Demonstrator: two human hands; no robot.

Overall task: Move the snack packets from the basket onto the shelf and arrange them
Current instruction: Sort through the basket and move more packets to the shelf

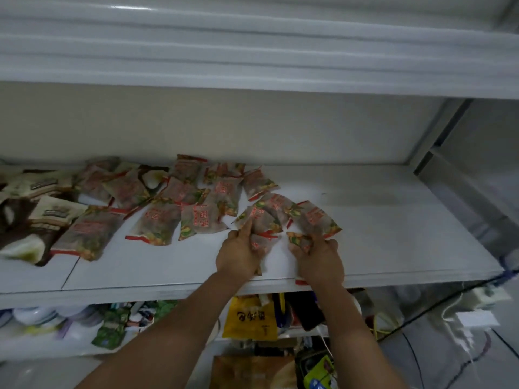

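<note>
White shelf point(393, 220) | snack packets point(157, 223) already spread across left half | further packets gripped in left hand point(238, 254) and right hand point(320, 259) | basket unseen; arranging judged unfinished.

We're seeing snack packets point(157, 223) in muddy brown with red lettering, red edge strips and green-yellow prints at the corners. Further left we've got brown-and-cream packets point(47, 217). The shelf point(393, 234) is plain white. Below it: a yellow bag point(250, 318) with dark characters and a green leafy-patterned packet point(111, 329).

smooth matt white shelf point(365, 220), crinkly translucent plastic snack packets point(157, 226)
</note>
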